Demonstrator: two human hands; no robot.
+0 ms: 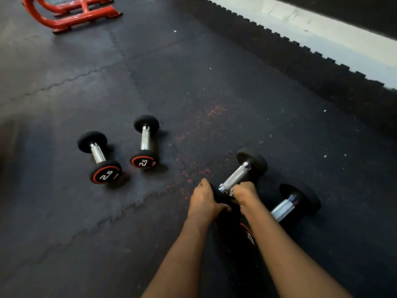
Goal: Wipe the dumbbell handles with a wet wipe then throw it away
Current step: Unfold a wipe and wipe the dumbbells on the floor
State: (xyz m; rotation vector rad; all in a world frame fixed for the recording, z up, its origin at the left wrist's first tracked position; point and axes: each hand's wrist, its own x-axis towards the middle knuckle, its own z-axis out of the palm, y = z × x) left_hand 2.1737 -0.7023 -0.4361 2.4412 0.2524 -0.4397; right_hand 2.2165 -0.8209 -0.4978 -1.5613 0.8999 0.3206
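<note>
Several 2.5 dumbbells lie on the black rubber floor. My left hand (204,201) grips the near black head of one dumbbell (236,177), which tilts away to the upper right. My right hand (245,193) curls round the near end of its knurled steel handle, and a sliver of pale wet wipe (231,192) shows under the fingers. A second dumbbell (283,208) lies just right of my right forearm, its near head partly hidden. Two more dumbbells (100,157) (146,140) lie apart to the left.
A red metal frame (71,11) stands at the far left. A jagged mat edge and a pale floor strip (322,33) run along the far right below a dark wall. Worn red flecks mark the mat near the hands.
</note>
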